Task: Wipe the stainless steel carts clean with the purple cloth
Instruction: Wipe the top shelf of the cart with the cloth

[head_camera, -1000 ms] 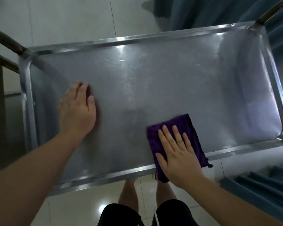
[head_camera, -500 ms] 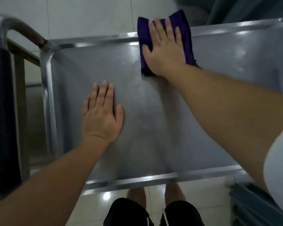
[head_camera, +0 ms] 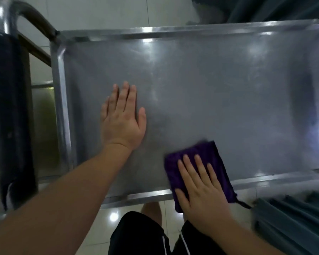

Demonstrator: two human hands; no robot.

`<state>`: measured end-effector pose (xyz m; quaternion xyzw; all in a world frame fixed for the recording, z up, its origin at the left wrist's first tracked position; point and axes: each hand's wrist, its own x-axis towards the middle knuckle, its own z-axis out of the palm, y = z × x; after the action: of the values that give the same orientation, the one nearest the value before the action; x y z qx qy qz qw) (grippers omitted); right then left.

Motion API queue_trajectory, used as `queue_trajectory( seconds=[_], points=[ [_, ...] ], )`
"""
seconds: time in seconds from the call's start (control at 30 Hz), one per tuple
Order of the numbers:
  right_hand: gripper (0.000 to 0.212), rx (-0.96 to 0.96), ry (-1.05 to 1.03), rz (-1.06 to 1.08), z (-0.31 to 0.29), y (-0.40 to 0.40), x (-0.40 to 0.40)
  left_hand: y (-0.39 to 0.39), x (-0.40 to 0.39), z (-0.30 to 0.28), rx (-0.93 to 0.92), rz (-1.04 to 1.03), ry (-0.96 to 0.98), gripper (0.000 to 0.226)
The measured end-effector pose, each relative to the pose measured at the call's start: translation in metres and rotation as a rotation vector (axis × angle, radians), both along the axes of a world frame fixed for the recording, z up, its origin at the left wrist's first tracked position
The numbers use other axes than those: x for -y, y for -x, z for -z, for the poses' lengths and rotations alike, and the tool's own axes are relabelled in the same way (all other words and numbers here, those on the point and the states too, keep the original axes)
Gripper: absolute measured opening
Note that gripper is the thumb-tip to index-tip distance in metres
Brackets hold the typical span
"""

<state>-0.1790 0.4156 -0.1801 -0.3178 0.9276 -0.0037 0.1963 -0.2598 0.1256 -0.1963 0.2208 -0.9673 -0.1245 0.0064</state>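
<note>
Mid-wipe: right hand (head_camera: 204, 192) flat, fingers straight, pressing purple cloth (head_camera: 208, 153) at cart (head_camera: 191, 31) top's near edge; left hand (head_camera: 122, 118) flat, bracing; right side probably left.

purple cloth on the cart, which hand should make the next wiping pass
Right. The right hand already presses flat on the purple cloth at the cart's near rim; the left hand lies bare on the steel, bracing.

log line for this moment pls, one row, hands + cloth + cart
left hand: flat on cart top | right hand: flat on purple cloth, pressing | cloth: at near rim, overhanging | phase: wiping
</note>
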Motion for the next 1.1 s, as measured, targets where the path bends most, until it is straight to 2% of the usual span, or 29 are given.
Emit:
queue_trajectory(
  seconds=[0.13,0.3,0.43,0.53,0.67,0.93,1.03,1.1],
  points=[
    [0.07,0.005,-0.008,-0.046,0.002,0.027,0.014,0.0,0.0,0.002,0.019,0.019,-0.005,0.068],
    [0.07,-0.123,0.078,-0.08,0.008,0.158,0.113,-0.002,0.0,0.003,0.032,0.024,-0.015,0.067],
    [0.072,-0.106,0.094,0.062,0.005,0.257,0.198,-0.002,0.002,0.004,0.053,0.02,-0.025,0.066],
    [0.073,-0.11,0.108,0.134,0.005,0.275,0.225,-0.002,0.002,0.004,0.03,-0.002,-0.07,0.067],
    [0.074,-0.096,0.117,0.114,0.005,0.225,0.196,-0.002,0.004,0.001,-0.013,-0.011,-0.134,0.065],
    [0.077,-0.07,0.111,0.023,0.01,0.044,0.097,-0.005,0.006,-0.01,-0.041,0.009,-0.21,0.064],
    [0.083,-0.049,0.113,-0.05,0.008,0.003,0.07,-0.005,0.006,-0.013,-0.011,0.026,-0.211,0.063],
    [0.095,-0.026,0.122,-0.088,0.006,-0.009,0.058,-0.005,0.006,-0.016,0.022,0.041,-0.225,0.063]
  ],
)
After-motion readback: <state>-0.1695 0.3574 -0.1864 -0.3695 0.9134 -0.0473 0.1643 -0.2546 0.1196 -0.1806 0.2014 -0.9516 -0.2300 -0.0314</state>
